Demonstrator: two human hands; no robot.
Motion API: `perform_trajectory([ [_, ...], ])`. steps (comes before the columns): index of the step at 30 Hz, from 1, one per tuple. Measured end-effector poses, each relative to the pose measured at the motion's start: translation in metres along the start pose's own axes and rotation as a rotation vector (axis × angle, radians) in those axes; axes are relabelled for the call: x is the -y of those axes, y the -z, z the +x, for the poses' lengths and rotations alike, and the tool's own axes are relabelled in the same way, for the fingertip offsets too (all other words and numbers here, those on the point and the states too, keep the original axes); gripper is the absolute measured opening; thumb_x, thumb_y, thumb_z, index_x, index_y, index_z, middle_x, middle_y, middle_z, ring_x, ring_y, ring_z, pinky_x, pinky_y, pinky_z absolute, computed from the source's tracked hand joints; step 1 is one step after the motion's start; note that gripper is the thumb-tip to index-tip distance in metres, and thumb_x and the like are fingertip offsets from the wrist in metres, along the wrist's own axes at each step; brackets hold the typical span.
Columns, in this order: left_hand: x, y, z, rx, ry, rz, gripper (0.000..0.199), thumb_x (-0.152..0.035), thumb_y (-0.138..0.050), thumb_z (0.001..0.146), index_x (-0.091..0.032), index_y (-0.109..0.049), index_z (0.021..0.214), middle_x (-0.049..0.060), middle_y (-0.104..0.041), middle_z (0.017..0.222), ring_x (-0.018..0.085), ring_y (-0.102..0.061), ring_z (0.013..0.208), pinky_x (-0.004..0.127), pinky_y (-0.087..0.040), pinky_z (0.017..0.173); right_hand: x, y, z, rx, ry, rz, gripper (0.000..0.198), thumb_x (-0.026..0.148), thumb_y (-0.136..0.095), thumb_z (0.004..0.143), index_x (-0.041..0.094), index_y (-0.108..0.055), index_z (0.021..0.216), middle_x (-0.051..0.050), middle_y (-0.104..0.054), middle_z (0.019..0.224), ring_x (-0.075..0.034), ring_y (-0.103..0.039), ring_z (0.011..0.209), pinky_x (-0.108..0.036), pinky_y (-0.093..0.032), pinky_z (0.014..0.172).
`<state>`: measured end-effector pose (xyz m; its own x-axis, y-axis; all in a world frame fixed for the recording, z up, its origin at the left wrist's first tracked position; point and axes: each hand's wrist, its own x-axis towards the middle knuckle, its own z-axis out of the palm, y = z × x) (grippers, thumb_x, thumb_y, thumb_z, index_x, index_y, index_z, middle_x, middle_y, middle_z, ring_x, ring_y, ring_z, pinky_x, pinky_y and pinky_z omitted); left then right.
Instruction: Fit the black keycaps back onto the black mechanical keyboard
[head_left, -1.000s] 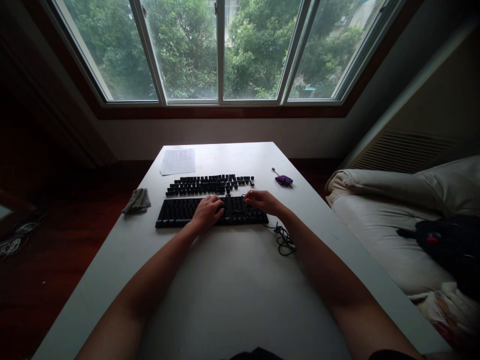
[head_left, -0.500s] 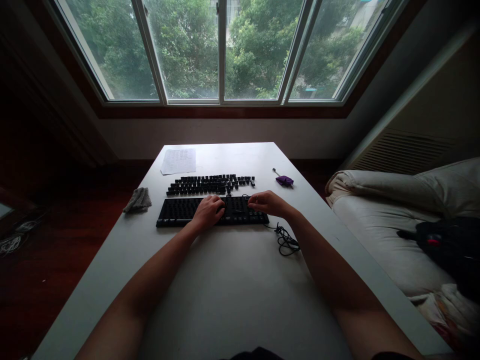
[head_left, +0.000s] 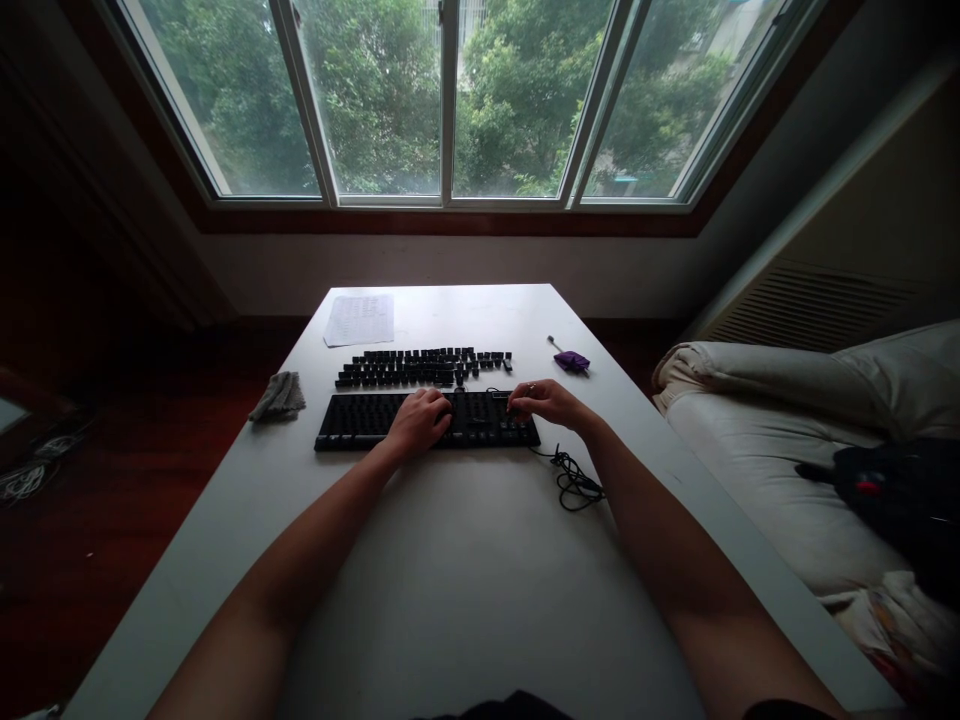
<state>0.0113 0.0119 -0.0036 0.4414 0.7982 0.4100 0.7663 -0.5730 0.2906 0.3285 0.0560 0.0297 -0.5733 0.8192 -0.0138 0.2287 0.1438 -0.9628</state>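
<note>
A black keyboard [head_left: 360,420] lies across the white table. My left hand [head_left: 420,420] rests on its middle, fingers laid over the keys and thumb apart, holding nothing. Over the keyboard's right end is my right hand [head_left: 551,402], its thumb and fingertips brought together in a pinch. Whatever sits between those fingertips is too small and dark to make out. Behind the keyboard stand rows of loose black keycaps [head_left: 405,367]. A coiled black cable [head_left: 576,485] lies below my right wrist.
A printed sheet [head_left: 360,320] lies at the table's far left. A grey cloth [head_left: 278,397] sits by the left edge. Toward the right edge are a purple cloth item [head_left: 572,362] and a small thin brush-like tool [head_left: 553,343]. A pale sofa [head_left: 739,460] flanks the table [head_left: 450,600].
My right hand has shifted slightly right over the keyboard, and its fingertips now point more downward. My left hand stays in place on the keys. The view has moved slightly.
</note>
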Motion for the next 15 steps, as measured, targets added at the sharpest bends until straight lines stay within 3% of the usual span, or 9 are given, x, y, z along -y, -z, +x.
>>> perform_trajectory([
  [8,0.001,0.000,-0.001,0.001,0.001,0.002,0.015,-0.028,-0.060,0.091,-0.022,-0.070,0.101,0.007,-0.065,0.106,0.025,-0.057,0.102,0.041,-0.045,0.092,0.000,0.000,-0.001,0.004,0.037,0.025,0.031,0.043,-0.074,0.080,0.014,-0.074,0.092,-0.008,-0.076,0.089,-0.017,-0.072,0.067,-0.028,-0.058,0.062],
  [15,0.000,0.002,-0.002,0.008,0.005,0.016,0.015,-0.029,-0.060,0.091,-0.022,-0.069,0.100,0.007,-0.065,0.107,0.025,-0.057,0.103,0.041,-0.046,0.092,0.007,0.012,-0.009,-0.158,0.103,0.052,0.031,0.044,-0.071,0.084,0.013,-0.073,0.087,-0.010,-0.076,0.086,-0.018,-0.072,0.068,-0.029,-0.058,0.063],
])
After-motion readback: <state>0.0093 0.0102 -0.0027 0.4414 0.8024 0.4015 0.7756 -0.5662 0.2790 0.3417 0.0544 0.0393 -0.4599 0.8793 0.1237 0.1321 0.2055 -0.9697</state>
